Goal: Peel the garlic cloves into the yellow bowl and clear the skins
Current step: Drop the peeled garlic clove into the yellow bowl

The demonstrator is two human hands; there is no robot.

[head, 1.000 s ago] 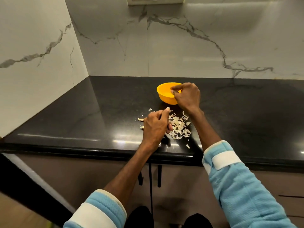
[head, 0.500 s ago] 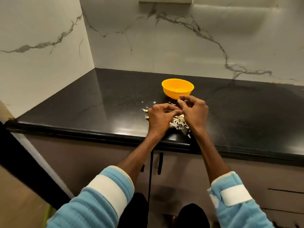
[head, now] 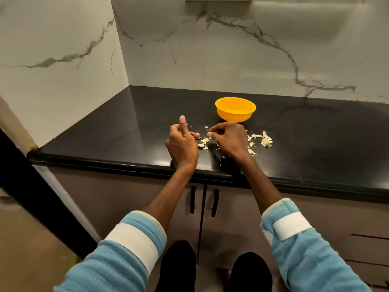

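So the garlic cloves (head: 202, 145), or what I can see of them, are a few pale bits lying on the black desk (head: 117, 131) right between the two hands. Honestly can't say which are peeled cloves and which are just skin. A bigger clump of skins (head: 266, 140) sits off to the right of the right hand, with smaller flakes scattered near it and toward the desk's front edge.

The yellow bowl (head: 235, 115) stands upright just behind the right hand, a bit further back on the desk. Can't make out what's in it from this angle.

The left hand (head: 181, 145) has its thumb sticking straight up and the other fingers curled in, with one fingertip poking out toward the garlic bits. Whether it's gripping anything, no idea. The right hand (head: 229, 140) is knuckles-up with its fingers curled down, tips close together right over the bits. It looks like a pinch, but I can't tell if something's actually in there.

Both arms wear light blue sleeves (head: 309, 256) with white bands. Behind the desk is a white marble wall (head: 231, 51) with grey veins, and below the desk are cabinet doors with black handles (head: 214, 200).
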